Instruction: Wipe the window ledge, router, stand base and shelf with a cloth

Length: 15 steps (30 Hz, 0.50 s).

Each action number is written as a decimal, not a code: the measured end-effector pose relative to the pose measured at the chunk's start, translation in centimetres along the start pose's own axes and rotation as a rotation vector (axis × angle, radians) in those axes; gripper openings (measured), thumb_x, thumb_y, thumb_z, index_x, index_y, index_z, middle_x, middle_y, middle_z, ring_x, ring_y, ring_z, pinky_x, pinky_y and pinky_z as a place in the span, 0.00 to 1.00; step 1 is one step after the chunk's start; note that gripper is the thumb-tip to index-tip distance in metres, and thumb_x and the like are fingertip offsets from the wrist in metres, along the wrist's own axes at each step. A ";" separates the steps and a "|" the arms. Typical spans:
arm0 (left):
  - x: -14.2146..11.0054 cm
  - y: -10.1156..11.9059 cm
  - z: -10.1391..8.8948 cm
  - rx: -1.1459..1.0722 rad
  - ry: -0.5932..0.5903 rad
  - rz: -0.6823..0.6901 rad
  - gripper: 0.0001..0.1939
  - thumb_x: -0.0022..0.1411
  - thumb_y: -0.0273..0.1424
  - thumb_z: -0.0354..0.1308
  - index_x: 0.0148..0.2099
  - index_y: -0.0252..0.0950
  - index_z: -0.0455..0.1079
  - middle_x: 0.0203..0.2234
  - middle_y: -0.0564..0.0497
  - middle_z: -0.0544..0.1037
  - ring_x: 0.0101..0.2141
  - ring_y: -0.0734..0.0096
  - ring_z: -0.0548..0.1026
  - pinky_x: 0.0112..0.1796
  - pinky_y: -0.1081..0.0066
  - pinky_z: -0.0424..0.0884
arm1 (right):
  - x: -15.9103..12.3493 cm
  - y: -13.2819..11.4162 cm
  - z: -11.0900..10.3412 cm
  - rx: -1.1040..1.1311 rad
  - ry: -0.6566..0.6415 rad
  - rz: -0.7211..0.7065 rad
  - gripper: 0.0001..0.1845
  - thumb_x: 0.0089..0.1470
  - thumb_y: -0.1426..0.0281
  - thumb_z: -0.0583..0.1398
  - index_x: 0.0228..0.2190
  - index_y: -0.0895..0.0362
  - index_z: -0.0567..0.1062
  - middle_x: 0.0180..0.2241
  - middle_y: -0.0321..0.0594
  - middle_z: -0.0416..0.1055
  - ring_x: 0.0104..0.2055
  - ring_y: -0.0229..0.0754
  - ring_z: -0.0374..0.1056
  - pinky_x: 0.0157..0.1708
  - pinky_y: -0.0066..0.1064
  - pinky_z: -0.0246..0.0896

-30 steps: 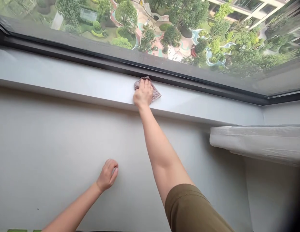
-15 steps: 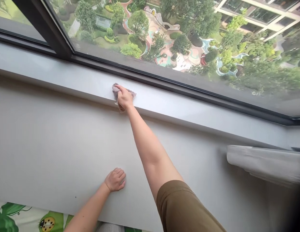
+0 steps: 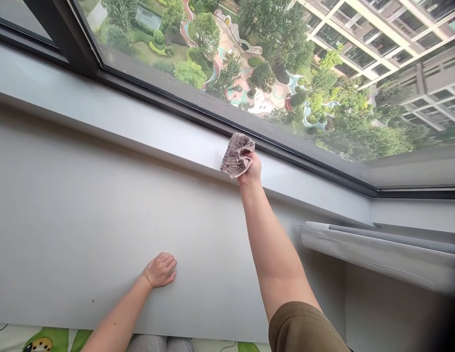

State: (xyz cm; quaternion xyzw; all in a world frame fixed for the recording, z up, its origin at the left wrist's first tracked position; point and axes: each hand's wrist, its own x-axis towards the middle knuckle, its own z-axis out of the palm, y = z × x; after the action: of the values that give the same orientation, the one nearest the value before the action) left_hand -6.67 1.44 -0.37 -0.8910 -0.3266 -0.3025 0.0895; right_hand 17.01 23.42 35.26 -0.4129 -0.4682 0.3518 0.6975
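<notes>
My right hand [image 3: 252,168] grips a crumpled greyish-purple cleaning cloth [image 3: 237,155] over the white raised ledge [image 3: 169,138] below the window. The cloth faces up toward me and covers part of the fingers; whether it touches the ledge I cannot tell. Lower down, my left hand [image 3: 160,270] rests on the broad pale sill [image 3: 102,220] with its fingers curled in and its back upward. Nothing shows in it, though its palm is hidden.
A dark window frame [image 3: 154,105] runs along the ledge, with trees and buildings outside the glass. At right a whitish fabric-like bundle [image 3: 367,252] juts over the sill. Patterned green-and-white fabric [image 3: 47,340] lies along the bottom edge. A small dark speck [image 3: 93,300] is on the sill.
My right hand has moved right along the ledge with the cloth and turned, so more of the cloth shows. The view has shifted right; my left hand stays on the sill.
</notes>
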 end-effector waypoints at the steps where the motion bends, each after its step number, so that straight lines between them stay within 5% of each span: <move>1: 0.0 0.0 0.0 0.003 0.000 0.001 0.04 0.55 0.29 0.54 0.35 0.37 0.66 0.28 0.49 0.70 0.31 0.64 0.66 0.36 0.64 0.64 | 0.1 -0.3 -0.7 -0.101 0.072 -0.034 0.10 0.52 0.68 0.49 0.31 0.55 0.70 0.29 0.38 0.71 0.34 0.41 0.71 0.41 0.41 0.73; 4: 0.1 -0.1 0.2 0.008 0.003 0.000 0.04 0.55 0.30 0.55 0.35 0.37 0.66 0.28 0.49 0.70 0.31 0.64 0.66 0.36 0.64 0.63 | 0.3 -0.8 -2.1 -0.370 0.251 -0.127 0.19 0.52 0.72 0.45 0.39 0.56 0.71 0.32 0.39 0.71 0.32 0.38 0.70 0.39 0.35 0.72; 7: 0.1 -0.1 0.5 0.017 -0.010 -0.005 0.05 0.55 0.32 0.56 0.35 0.37 0.66 0.28 0.50 0.69 0.31 0.65 0.66 0.36 0.64 0.63 | 0.4 -0.2 -1.9 -0.526 0.272 -0.160 0.25 0.54 0.73 0.44 0.49 0.58 0.71 0.36 0.40 0.73 0.35 0.39 0.69 0.43 0.36 0.70; 11: -0.3 0.0 1.0 0.011 -0.062 -0.003 0.07 0.56 0.35 0.57 0.35 0.37 0.66 0.29 0.49 0.69 0.32 0.65 0.67 0.37 0.64 0.63 | 0.7 1.6 0.7 -0.798 0.218 -0.172 0.27 0.53 0.78 0.49 0.52 0.62 0.74 0.52 0.50 0.72 0.55 0.45 0.66 0.63 0.42 0.54; 15: -0.4 0.2 1.2 -0.035 -0.094 0.024 0.09 0.57 0.36 0.57 0.35 0.37 0.66 0.28 0.49 0.69 0.32 0.64 0.67 0.37 0.63 0.63 | 0.9 2.7 4.2 -1.023 0.219 -0.177 0.31 0.56 0.81 0.49 0.60 0.72 0.65 0.66 0.63 0.54 0.69 0.53 0.48 0.69 0.45 0.34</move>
State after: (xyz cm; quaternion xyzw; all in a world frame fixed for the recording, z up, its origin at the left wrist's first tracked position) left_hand -6.22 1.53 -1.51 -0.9094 -0.3143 -0.2650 0.0623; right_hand 13.06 26.35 34.11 -0.6937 -0.5375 -0.0271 0.4786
